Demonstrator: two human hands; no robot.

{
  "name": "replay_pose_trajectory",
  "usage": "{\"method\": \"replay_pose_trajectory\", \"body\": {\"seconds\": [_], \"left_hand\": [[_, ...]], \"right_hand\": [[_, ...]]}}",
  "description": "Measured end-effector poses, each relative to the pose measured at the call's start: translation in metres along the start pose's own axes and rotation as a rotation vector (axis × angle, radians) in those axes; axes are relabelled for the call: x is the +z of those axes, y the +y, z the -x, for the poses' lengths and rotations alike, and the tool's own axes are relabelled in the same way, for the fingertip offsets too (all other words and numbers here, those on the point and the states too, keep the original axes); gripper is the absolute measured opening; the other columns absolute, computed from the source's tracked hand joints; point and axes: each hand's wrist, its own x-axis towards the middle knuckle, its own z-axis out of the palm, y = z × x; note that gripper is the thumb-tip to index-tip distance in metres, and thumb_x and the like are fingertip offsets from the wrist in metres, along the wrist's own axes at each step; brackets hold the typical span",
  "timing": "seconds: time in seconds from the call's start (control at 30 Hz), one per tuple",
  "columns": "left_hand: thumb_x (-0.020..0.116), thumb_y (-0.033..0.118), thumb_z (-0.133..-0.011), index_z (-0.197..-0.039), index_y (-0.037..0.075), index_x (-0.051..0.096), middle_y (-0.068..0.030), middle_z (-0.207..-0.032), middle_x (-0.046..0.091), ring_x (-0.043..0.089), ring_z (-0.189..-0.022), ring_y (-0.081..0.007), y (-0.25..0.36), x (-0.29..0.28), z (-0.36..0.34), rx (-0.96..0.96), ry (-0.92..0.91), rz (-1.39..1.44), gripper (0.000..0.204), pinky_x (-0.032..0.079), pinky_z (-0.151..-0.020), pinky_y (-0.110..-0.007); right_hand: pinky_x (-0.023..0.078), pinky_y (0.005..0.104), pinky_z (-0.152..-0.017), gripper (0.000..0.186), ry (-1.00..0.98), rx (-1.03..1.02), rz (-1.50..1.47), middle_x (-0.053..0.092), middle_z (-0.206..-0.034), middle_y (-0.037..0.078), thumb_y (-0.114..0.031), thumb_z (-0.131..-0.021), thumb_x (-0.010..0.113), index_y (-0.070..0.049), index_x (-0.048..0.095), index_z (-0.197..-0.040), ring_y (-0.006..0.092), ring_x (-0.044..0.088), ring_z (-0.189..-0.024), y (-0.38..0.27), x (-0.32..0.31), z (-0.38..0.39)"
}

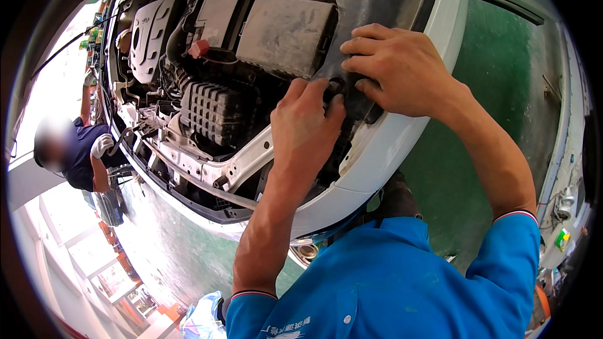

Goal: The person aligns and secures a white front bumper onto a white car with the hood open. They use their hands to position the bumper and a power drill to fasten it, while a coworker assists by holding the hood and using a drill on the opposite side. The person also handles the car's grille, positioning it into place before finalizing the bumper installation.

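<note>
My left hand (306, 119) is at the front corner of a white car's engine bay. Its fingers and thumb are closed around a small dark round part (338, 86), whose kind I cannot make out. Just to the right, my right hand (402, 69) bends its fingers over a smooth grey cover (377, 0) lying along the fender side, the thumb tucked lower by its dark end. The fingertips grip that cover near its front end. Behind my left hand stands a dusty grey box-shaped lid (286, 32).
A ribbed black box (213, 112), a silver-grey engine cover (151, 39) and a red cap (199, 48) fill the bay. The white front crossmember (239, 166) runs beside my left wrist. At far left, another person (85, 144) wears a white glove. The floor (483, 88) is green.
</note>
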Motion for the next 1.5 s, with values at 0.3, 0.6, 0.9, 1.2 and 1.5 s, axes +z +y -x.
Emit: {"method": "replay_pose_trajectory", "body": {"seconds": [0.3, 0.6, 0.9, 1.2, 1.5], "left_hand": [[0.075, 0.019, -0.085, -0.099, -0.005, 0.075, -0.0204, -0.083, 0.070, 0.069, -0.069, -0.0322, 0.002, 0.000, -0.009, 0.001, -0.034, -0.044, 0.027, 0.054, -0.066, -0.039], [0.075, 0.022, -0.088, -0.094, -0.004, 0.074, -0.0201, -0.068, 0.065, 0.066, -0.062, -0.0346, 0.006, 0.006, -0.012, -0.111, -0.001, 0.008, 0.026, 0.051, -0.061, -0.040], [0.074, 0.016, -0.090, -0.105, -0.005, 0.073, -0.0217, -0.091, 0.070, 0.071, -0.079, -0.0382, 0.007, -0.001, -0.009, 0.004, -0.068, -0.036, 0.026, 0.054, -0.071, -0.043], [0.075, 0.011, -0.088, -0.117, 0.002, 0.072, -0.0172, -0.092, 0.068, 0.070, -0.080, -0.0358, 0.004, 0.003, -0.001, 0.025, -0.041, -0.029, 0.030, 0.054, -0.070, -0.041], [0.073, 0.013, -0.090, -0.112, 0.000, 0.068, -0.0170, -0.091, 0.065, 0.068, -0.079, -0.0396, 0.001, -0.002, -0.004, 0.064, -0.091, -0.044, 0.026, 0.054, -0.067, -0.047]], "right_hand": [[0.058, 0.0378, -0.082, 0.012, -0.005, -0.001, -0.003, 0.070, -0.099, -0.002, -0.019, -0.080, 0.071, -0.010, 0.076, -0.087, 0.0196, 0.065, -0.110, -0.001, -0.002, -0.001], [0.058, 0.0371, -0.079, 0.010, 0.004, -0.005, 0.000, 0.069, -0.095, -0.002, -0.020, -0.079, 0.072, -0.011, 0.074, -0.083, 0.0193, 0.065, -0.106, 0.001, 0.000, 0.000], [0.058, 0.0370, -0.079, 0.011, 0.025, -0.020, -0.008, 0.069, -0.095, -0.001, -0.020, -0.078, 0.074, -0.011, 0.075, -0.085, 0.0197, 0.065, -0.106, 0.001, 0.000, 0.000], [0.058, 0.0361, -0.079, 0.010, 0.031, -0.017, 0.008, 0.069, -0.093, 0.000, -0.018, -0.077, 0.073, -0.010, 0.075, -0.082, 0.0201, 0.065, -0.105, 0.001, 0.000, 0.000], [0.059, 0.0354, -0.080, 0.011, 0.000, -0.006, 0.027, 0.070, -0.096, 0.000, -0.017, -0.077, 0.073, -0.010, 0.076, -0.085, 0.0191, 0.066, -0.108, 0.000, -0.001, 0.000]]}}
